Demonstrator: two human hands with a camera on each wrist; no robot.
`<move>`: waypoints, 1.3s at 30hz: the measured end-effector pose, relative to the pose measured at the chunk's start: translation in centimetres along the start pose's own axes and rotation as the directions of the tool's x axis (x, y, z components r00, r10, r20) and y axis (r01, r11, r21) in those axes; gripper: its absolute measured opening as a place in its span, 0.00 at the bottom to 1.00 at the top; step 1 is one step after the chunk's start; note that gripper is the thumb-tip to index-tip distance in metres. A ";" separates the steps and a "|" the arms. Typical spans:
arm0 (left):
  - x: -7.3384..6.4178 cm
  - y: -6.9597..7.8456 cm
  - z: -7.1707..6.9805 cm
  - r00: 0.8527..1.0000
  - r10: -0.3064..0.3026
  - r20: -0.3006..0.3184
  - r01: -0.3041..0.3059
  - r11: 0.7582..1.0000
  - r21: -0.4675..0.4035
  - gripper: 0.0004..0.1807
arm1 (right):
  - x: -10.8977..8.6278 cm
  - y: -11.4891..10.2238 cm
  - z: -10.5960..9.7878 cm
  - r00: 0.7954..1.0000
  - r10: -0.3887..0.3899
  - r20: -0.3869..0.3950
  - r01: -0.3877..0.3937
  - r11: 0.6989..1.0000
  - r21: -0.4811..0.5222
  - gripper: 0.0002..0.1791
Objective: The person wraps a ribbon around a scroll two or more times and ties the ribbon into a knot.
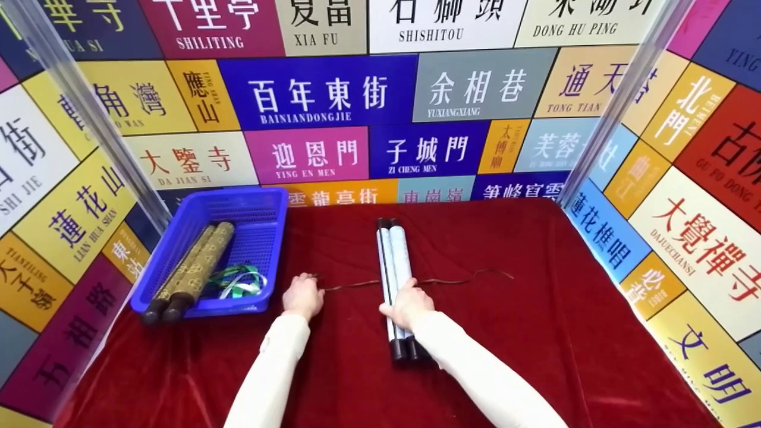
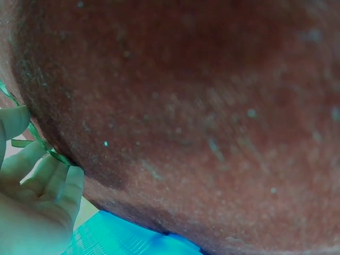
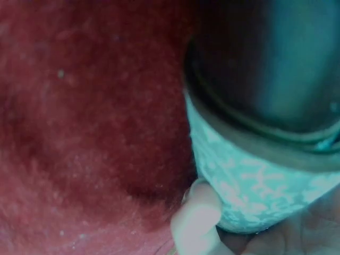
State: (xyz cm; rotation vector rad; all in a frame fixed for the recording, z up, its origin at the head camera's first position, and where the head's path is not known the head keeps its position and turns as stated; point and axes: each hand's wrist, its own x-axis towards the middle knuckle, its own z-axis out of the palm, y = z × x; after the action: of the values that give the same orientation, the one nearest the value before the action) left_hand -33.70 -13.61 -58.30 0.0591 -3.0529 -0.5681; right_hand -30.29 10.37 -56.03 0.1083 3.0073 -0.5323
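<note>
A light-blue patterned scroll, rolled up from both ends into two parallel rolls with black knobs, lies lengthwise on the red cloth. My right hand grips its nearer half; the right wrist view shows a fingertip against the patterned roll and a dark end knob close up. A thin brownish ribbon runs crosswise at the scroll, its right part trailing over the cloth. To the left, my left hand pinches the ribbon's left end, seen between thumb and fingers in the left wrist view.
A blue plastic basket stands at the back left, holding a gold-patterned scroll whose dark knobs jut over the near rim, plus green and white ribbons. Sign-covered panels with clear corner posts enclose the red cloth-covered table.
</note>
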 end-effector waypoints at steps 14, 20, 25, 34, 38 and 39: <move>-0.7 0.1 1.2 0.971 0.090 -0.220 -0.089 0.996 0.017 0.19 | 0.7 1.7 -0.7 0.995 0.024 0.093 -0.033 0.995 0.097 0.55; -1.0 2.3 0.9 0.936 0.155 -0.317 -0.158 0.987 0.016 0.15 | 3.1 6.0 -2.2 0.998 0.033 0.056 -0.048 0.959 0.281 0.33; -1.3 4.9 0.9 0.977 0.125 -0.173 -0.136 0.989 -0.053 0.07 | 4.7 8.7 -3.2 1.000 -0.030 0.007 0.027 0.973 0.230 0.18; -0.6 8.4 1.8 0.937 -0.133 0.323 0.326 0.669 -0.668 0.19 | 5.7 10.4 -3.1 0.995 0.020 0.097 -0.058 0.910 0.410 0.04; 0.1 8.8 2.2 0.854 -0.216 0.473 0.509 0.155 -0.847 0.23 | 5.9 10.0 -2.9 0.997 0.067 -0.030 -0.041 0.847 0.530 0.06; 0.2 8.8 2.3 0.844 -0.245 0.477 0.507 0.074 -0.859 0.24 | 5.9 9.7 -2.9 0.994 0.077 -0.071 -0.024 0.824 0.566 0.07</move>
State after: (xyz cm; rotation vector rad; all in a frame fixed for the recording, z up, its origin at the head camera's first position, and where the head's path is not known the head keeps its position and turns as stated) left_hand -34.29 -4.59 -57.26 0.8140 -2.0338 -2.5896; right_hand -35.53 20.80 -57.15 0.2542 2.8059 -1.4341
